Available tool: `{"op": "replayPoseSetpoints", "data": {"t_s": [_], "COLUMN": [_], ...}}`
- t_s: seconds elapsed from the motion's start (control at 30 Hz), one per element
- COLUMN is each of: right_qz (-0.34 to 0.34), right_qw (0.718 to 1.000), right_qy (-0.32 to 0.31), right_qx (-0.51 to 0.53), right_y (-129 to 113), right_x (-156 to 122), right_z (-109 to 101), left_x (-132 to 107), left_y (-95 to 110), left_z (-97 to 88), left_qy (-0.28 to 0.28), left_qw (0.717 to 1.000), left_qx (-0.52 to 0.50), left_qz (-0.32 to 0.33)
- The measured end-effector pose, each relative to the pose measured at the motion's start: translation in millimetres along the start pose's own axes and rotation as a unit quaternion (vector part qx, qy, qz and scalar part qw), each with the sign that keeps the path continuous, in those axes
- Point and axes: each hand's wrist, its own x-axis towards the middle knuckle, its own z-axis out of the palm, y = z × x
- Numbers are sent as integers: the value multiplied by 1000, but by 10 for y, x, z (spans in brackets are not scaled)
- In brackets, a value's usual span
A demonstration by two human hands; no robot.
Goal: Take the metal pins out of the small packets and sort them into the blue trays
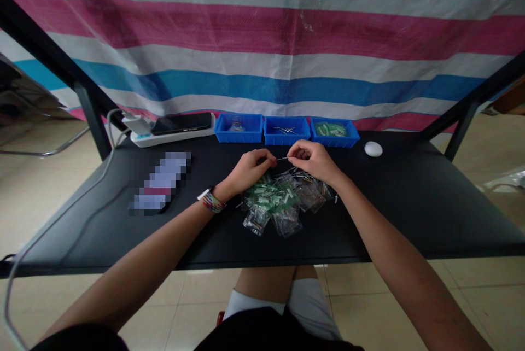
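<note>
A thin metal rod [283, 159] spans the gap between my two hands above the table. My left hand [251, 168] pinches its left end with the fingers closed. The right end sits between the thumb and fingers of my right hand [314, 161]. Just below the hands lies a heap of small plastic bags: green ones [268, 196] with pale pieces, clear ones [256, 222], and some with brownish contents [312, 196]. Loose metal rods [303, 174] lie at the heap's back right, partly hidden by my right hand.
Behind my hands stand a left blue bin [239, 136] with clear bags, a middle blue bin [286, 138] with metal rods, and a right blue bin [335, 141] with green bags. A power strip [172, 135] carries a phone [182, 123]. A white rounded object [373, 148] sits right.
</note>
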Motion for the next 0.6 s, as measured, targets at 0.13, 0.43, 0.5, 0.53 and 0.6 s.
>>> {"op": "replayPoseSetpoints", "data": {"t_s": [0.13, 0.43, 0.5, 0.53, 0.6], "right_qz": [25, 116, 123, 122, 113], "right_qw": [998, 971, 966, 965, 966], "right_qy": [9, -23, -18, -12, 1], "right_qx": [65, 209, 226, 231, 233], "right_y": [1, -18, -26, -28, -31], "right_x": [-3, 11, 12, 12, 14], "right_z": [29, 89, 109, 120, 138], "left_x": [12, 10, 9, 9, 12], "left_y": [21, 59, 52, 47, 40], "left_z": [-2, 11, 13, 14, 18], "left_qy": [34, 91, 93, 92, 90], "left_qw": [997, 991, 991, 991, 992], "left_qx": [-67, -95, -94, -93, -90], "left_qz": [-12, -3, -4, -5, -5]}}
